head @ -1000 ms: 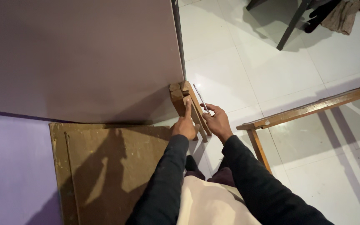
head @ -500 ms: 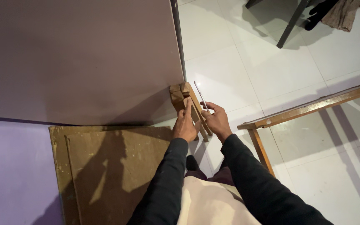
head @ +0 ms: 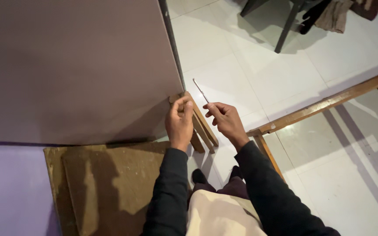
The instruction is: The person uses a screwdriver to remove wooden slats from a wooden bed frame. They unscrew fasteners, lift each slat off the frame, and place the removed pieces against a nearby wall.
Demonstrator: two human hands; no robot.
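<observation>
Wooden block (head: 200,124) sits under corner of big brown board (head: 75,65), prob. propping it off the floor. Left hand (head: 179,123) clasps block's top w/ curled fingers; right hand (head: 226,121) pinches thin metal tool (head: 200,90), tip angled up toward board edge.

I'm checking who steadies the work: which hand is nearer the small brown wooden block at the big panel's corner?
Left. The left hand rests on the small brown wooden block, fingers curled over its top. The right hand is just right of it, pinching a thin metal tool.
</observation>
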